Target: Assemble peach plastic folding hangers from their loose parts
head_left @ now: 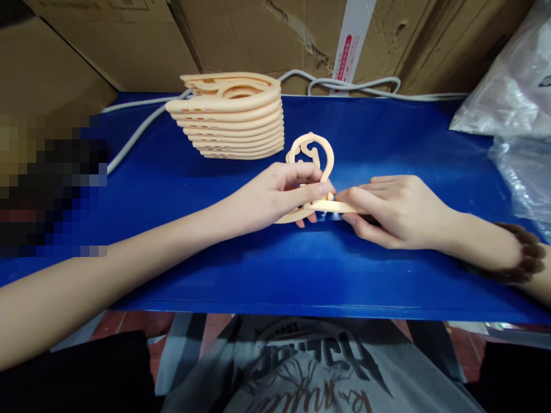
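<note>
My left hand is closed round the middle of a cream plastic piece, whose rounded loop rises above the fingers. My right hand pinches a flat arm of the same cream piece, which reaches across from the left hand. The fingers hide part of the piece where the arm meets the loop. Behind and left of my left hand, a stack of similar cream pieces rests on the blue table.
Cardboard boxes stand along the back edge. A pale cable runs across the table's rear and left. Clear plastic bags lie at the right. A blurred dark area covers the far left.
</note>
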A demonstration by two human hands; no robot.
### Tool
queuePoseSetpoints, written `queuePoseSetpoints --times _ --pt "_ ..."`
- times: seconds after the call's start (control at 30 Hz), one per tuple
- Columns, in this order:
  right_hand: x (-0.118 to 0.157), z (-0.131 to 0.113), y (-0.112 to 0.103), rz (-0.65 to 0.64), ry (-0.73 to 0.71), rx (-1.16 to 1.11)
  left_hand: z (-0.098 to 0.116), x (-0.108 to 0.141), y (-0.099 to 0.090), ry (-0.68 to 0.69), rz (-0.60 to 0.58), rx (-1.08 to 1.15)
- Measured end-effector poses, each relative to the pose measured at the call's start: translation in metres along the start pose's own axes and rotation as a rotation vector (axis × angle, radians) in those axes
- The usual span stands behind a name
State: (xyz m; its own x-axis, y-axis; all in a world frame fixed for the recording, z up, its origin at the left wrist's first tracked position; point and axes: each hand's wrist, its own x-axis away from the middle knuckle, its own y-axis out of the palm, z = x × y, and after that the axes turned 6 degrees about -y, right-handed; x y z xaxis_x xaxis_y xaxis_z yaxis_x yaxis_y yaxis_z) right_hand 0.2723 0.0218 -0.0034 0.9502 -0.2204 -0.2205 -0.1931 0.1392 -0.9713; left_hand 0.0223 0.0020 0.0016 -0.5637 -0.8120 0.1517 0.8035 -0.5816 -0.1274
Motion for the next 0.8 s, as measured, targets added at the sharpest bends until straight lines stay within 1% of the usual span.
queuePoseSetpoints --times 0.13,0.2,0.4,0.5,0.7,0.8 --pt "-0.0008 -0.0014 0.0006 0.062 -0.014 -0.008 -0.0014 0.0000 0.0004 0.004 0.007 -0.023" --pt "-0.0011 -0.0021 0.0003 0.074 0.001 0.007 -0.0021 0.0000 0.0010 0.002 0.016 -0.025" --pt "-0.0002 -0.0014 -0.0011 0.010 0.123 0.034 -0.0020 -0.0006 0.0013 -0.002 0.018 -0.019" --pt "-0.0004 -0.0017 -0.0019 0.006 0.140 0.068 -0.0020 -0.0003 0.0009 0.002 0.025 -0.029" --pt "-0.0027 -0.0021 -0.0025 -0.053 0.159 0.071 -0.0016 0.0011 0.0009 -0.005 0.045 -0.040" --pt "-0.0023 -0.0022 -0.0016 -0.041 0.158 0.068 -0.0011 0.0010 0.0012 -0.008 0.047 -0.045"
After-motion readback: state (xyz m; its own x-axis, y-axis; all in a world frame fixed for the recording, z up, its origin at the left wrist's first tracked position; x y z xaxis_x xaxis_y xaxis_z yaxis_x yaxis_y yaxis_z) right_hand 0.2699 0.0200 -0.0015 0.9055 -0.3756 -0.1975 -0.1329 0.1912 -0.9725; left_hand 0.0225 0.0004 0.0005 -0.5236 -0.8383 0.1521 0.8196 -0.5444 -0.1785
